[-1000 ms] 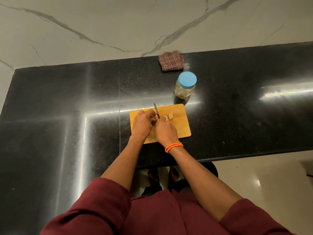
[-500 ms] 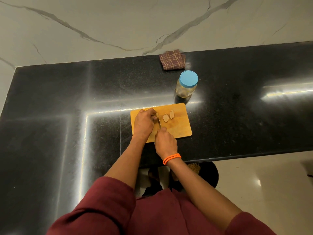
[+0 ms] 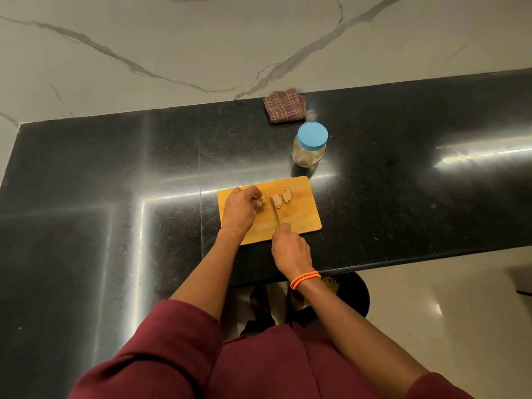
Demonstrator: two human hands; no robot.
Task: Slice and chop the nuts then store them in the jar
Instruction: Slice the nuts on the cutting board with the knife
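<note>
A wooden cutting board lies on the black counter. My left hand sits on the board's left part and pinches a nut at its fingertips. Two pale nut slices lie to the right of that nut. My right hand grips the handle of a knife at the board's near edge; the blade points away from me, with its tip beside the slices. A clear jar with a blue lid stands closed behind the board.
A folded checked cloth lies at the counter's back edge, behind the jar. The black counter stretches left and right; its near edge runs just below my right hand. A marble wall rises behind it.
My right hand has drawn back toward me with the knife, from over the nut to the board's near edge. The slices now lie in plain sight. My left hand stays on the nut.
</note>
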